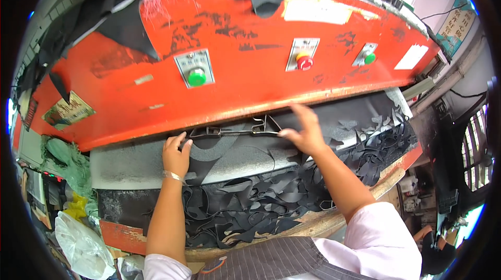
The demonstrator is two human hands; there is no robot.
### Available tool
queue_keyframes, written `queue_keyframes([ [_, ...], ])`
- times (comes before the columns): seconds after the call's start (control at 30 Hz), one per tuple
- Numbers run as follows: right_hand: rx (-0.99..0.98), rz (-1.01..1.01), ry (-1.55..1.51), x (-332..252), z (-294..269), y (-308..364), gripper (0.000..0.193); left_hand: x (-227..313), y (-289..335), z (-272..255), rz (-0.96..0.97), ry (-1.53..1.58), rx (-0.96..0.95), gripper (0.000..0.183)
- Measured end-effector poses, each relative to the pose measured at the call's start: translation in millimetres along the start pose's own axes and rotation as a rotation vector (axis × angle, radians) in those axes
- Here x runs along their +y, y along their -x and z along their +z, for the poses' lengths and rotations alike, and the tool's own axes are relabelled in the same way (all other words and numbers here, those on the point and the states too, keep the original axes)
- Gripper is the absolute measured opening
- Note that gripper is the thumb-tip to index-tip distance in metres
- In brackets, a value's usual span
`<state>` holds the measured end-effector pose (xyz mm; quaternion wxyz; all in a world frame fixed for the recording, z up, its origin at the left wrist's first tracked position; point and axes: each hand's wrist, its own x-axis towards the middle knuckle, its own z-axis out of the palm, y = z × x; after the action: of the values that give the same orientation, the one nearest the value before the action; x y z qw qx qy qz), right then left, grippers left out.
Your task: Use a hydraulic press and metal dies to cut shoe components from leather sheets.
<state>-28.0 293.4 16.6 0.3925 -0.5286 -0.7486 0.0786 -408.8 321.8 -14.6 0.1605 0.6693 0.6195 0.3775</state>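
A long, narrow metal cutting die (242,132) with bent steel outlines lies on dark sheet material (334,118), close under the front edge of the red press beam (250,79). My left hand (176,156) is at the die's left end, fingers curled and thumb close to the metal. At the other end is my right hand (309,133), its fingers spread apart and slightly blurred. The right thumb meets or nearly meets the die's tip. Beneath the sheet is a pale grey cutting board (128,169).
Dark offcuts (250,196) heap along the board's near side. The beam carries a left green button (197,77), a red stop knob (304,61) and a right green button (369,58). Plastic bags (83,246) stand at lower left. Another person's arm (424,234) shows at right.
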Motion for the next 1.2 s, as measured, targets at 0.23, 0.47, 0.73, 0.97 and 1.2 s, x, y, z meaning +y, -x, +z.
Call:
queue_keyframes([
  [0.23,1.091,0.083,0.041,31,-136,-65,0.056,164,10,-36,0.566,0.156,0.363,0.005],
  [0.47,1.125,0.236,0.075,4,-154,-45,0.071,188,28,-70,0.695,-0.103,0.303,0.025],
  [0.73,-0.408,-0.269,-0.082,-149,-64,160,0.052,111,236,-84,0.255,-0.1,-0.52,0.022],
  [0.97,-0.544,-0.335,0.095,-214,4,247,0.048,101,310,-69,0.298,-0.16,-0.285,0.016],
  [1.2,-0.528,-0.228,0.162,-225,6,235,0.035,94,300,-65,0.314,-0.16,-0.2,0.017],
])
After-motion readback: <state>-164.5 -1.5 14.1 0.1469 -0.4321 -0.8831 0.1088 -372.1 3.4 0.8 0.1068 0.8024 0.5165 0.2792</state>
